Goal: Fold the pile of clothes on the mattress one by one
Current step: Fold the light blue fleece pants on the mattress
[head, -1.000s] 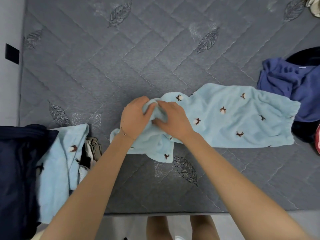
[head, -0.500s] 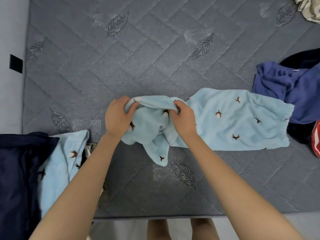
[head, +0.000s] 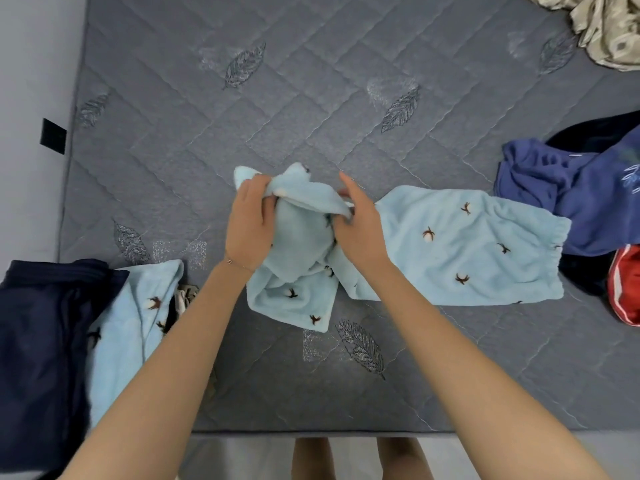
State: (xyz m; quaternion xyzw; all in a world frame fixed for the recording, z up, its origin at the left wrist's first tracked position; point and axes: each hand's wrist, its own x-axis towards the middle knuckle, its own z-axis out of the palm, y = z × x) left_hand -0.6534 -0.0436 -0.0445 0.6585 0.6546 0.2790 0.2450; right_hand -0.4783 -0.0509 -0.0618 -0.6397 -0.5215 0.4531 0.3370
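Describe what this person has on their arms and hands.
Both arms are bare as far as the view shows: there is no sleeve on the left forearm or the right forearm. The left hand and right hand wear no gloves, and no ring or watch shows. The only item is a thin chain bracelet with a small round charm, on the left wrist.

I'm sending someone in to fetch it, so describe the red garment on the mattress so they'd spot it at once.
On the grey quilted mattress, look to the right edge, where a blue garment lies heaped over black cloth. The red garment sits just on the near side of that heap, cut off by the frame. It alone is red, with white stripes.
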